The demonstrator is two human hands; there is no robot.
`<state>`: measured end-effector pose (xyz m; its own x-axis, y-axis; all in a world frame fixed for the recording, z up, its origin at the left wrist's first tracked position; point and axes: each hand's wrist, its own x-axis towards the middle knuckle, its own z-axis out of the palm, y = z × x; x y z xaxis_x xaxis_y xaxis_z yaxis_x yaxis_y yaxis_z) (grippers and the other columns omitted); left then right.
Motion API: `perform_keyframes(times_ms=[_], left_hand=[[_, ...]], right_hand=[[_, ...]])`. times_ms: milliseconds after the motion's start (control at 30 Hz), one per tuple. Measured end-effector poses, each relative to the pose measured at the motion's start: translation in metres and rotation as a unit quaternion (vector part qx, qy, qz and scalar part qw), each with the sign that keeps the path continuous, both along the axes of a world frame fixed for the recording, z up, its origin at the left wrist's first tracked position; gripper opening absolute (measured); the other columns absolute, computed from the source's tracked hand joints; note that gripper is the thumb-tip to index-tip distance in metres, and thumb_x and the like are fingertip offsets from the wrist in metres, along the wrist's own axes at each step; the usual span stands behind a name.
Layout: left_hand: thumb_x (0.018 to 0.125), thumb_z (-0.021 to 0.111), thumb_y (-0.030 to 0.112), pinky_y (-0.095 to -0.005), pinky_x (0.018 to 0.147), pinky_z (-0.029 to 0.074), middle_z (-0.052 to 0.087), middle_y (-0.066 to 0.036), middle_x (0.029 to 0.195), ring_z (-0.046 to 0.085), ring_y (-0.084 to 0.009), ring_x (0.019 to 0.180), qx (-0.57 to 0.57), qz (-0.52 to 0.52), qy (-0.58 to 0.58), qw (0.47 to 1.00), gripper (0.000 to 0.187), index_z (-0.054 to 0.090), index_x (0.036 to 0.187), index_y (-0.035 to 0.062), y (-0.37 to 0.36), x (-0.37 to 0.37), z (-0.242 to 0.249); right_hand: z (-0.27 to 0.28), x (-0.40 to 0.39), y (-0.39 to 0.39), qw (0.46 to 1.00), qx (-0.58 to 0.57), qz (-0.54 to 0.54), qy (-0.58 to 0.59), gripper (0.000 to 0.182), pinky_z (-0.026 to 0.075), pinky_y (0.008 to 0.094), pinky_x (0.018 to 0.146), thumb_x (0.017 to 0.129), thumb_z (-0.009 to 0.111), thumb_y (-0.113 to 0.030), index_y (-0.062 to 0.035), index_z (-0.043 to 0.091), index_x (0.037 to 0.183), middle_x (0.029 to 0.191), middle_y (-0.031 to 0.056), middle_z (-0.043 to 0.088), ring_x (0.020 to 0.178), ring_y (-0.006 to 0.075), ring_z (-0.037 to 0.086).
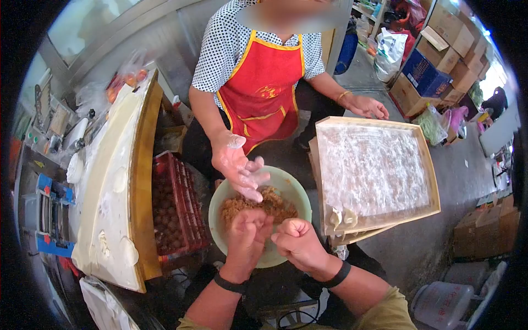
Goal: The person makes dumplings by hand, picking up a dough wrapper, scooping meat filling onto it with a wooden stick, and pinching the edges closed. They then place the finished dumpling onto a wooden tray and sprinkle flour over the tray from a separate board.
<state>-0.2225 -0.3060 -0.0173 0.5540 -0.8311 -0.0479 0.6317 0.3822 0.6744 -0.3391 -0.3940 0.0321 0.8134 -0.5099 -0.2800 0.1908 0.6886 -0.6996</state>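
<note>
Both of my hands are over the near part of a pale green bowl [304,196] of brown crumbly filling [275,204]. My left hand [247,234] has its fingers curled, and whatever they may hold is hidden. Close to its right, my right hand [300,242] is closed, its contents also hidden. A co-worker's floured hand [240,168] hangs over the far side of the bowl with fingers spread. To the right, a wooden tray [379,170] dusted with flour carries a few dumplings [342,218] at its near left corner.
A floured work table [113,181] with dough stands on the left, a red crate [179,203] beside it. Across the bowl sits a co-worker in a red apron [264,82], another hand [368,106] by the tray. Cardboard boxes [484,228] and a gas cylinder [443,302] are at right.
</note>
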Motion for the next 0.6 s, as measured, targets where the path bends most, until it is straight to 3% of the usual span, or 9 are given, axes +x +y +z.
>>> perform_keyframes(times_ms=[100, 133, 233, 300, 367, 433, 500, 567, 600], left_hand=[[0.088, 0.07, 0.054, -0.043, 0.111, 0.04, 0.058, -0.01, 0.13, 0.051, -0.0271, 0.128, 0.015, -0.044, 0.019, 0.999, 0.06, 0.053, 0.122, 0.0069, 0.0, -0.012, 0.027], [0.088, 0.07, 0.054, -0.0449, 0.111, 0.042, 0.057, -0.016, 0.138, 0.051, -0.0324, 0.131, -0.041, -0.056, -0.017, 0.997, 0.062, 0.055, 0.123, 0.0042, 0.002, -0.019, 0.025], [0.089, 0.071, 0.044, -0.0465, 0.108, 0.045, 0.062, -0.019, 0.126, 0.059, -0.0317, 0.12, 0.081, -0.172, -0.099, 0.977, 0.05, 0.058, 0.114, 0.0023, 0.021, -0.028, 0.024], [0.092, 0.069, 0.031, -0.045, 0.102, 0.048, 0.065, -0.018, 0.111, 0.063, -0.0289, 0.108, 0.029, -0.124, -0.099, 0.987, 0.034, 0.06, 0.104, 0.0005, 0.026, -0.037, 0.02], [0.09, 0.073, 0.026, -0.0409, 0.099, 0.048, 0.065, -0.014, 0.106, 0.063, -0.0243, 0.105, 0.017, -0.109, -0.082, 0.99, 0.032, 0.061, 0.101, -0.0005, 0.032, -0.041, 0.022], [0.095, 0.064, 0.027, -0.0446, 0.098, 0.05, 0.064, -0.016, 0.105, 0.063, -0.0267, 0.102, 0.027, -0.092, -0.124, 0.988, 0.027, 0.059, 0.1, 0.0006, 0.036, -0.044, 0.021], [0.098, 0.061, 0.025, -0.0447, 0.096, 0.051, 0.064, -0.016, 0.103, 0.064, -0.0269, 0.099, 0.032, -0.074, -0.126, 0.989, 0.025, 0.059, 0.097, 0.0008, 0.038, -0.047, 0.023], [0.098, 0.063, 0.023, -0.0412, 0.093, 0.051, 0.066, -0.015, 0.1, 0.065, -0.025, 0.096, 0.033, -0.058, -0.088, 0.994, 0.024, 0.06, 0.092, 0.0001, 0.038, -0.049, 0.031], [0.099, 0.061, 0.023, -0.0412, 0.092, 0.052, 0.066, -0.016, 0.099, 0.065, -0.0251, 0.095, 0.041, -0.061, -0.089, 0.993, 0.024, 0.06, 0.091, 0.0001, 0.039, -0.049, 0.034]], right_hand=[[-0.003, -0.004, 0.017, 1.0, -0.015, 0.023, -0.002, 0.047, 0.027, 0.0233, 0.045, 0.094, 0.064, -0.003, -0.0155, 0.03, 0.064, 0.062, -0.0061, 0.041, 0.051, 0.0039, 0.036], [-0.006, -0.005, 0.023, 0.999, -0.027, 0.028, -0.007, 0.045, 0.027, 0.0225, 0.045, 0.096, 0.065, -0.008, -0.0156, 0.032, 0.065, 0.061, -0.0068, 0.042, 0.051, 0.0028, 0.036], [-0.009, -0.006, 0.041, 0.996, 0.048, 0.073, 0.005, 0.036, 0.031, 0.0223, 0.048, 0.1, 0.062, -0.017, -0.0137, 0.043, 0.069, 0.064, -0.0062, 0.046, 0.055, 0.0032, 0.04], [-0.026, -0.005, 0.049, 0.997, -0.06, 0.053, 0.014, 0.027, 0.037, 0.0283, 0.059, 0.105, 0.051, -0.026, -0.0094, 0.051, 0.084, 0.076, 0.0001, 0.05, 0.065, 0.0096, 0.046], [-0.039, -0.004, 0.057, 0.985, -0.166, 0.031, 0.02, 0.038, 0.044, 0.0343, 0.07, 0.11, 0.04, -0.035, -0.0051, 0.059, 0.098, 0.088, 0.0064, 0.055, 0.076, 0.016, 0.052], [-0.02, -0.003, 0.06, 0.988, -0.143, 0.014, 0.054, 0.021, 0.038, 0.0305, 0.084, 0.102, 0.05, -0.027, -0.0073, 0.051, 0.093, 0.092, 0.0035, 0.046, 0.085, 0.015, 0.046], [-0.024, -0.005, 0.066, 0.986, -0.157, -0.009, 0.061, 0.021, 0.036, 0.0289, 0.08, 0.1, 0.052, -0.022, -0.0069, 0.049, 0.086, 0.086, 0.001, 0.046, 0.082, 0.0131, 0.045], [-0.057, -0.008, 0.077, 0.977, -0.207, -0.039, 0.039, 0.032, 0.04, 0.0292, 0.058, 0.104, 0.047, -0.021, -0.0039, 0.053, 0.077, 0.072, -0.0009, 0.055, 0.065, 0.0102, 0.048], [-0.052, -0.012, 0.075, 0.969, -0.242, -0.024, 0.039, 0.032, 0.04, 0.0301, 0.059, 0.103, 0.045, -0.02, -0.0031, 0.053, 0.077, 0.073, -0.0001, 0.055, 0.065, 0.0107, 0.048]])
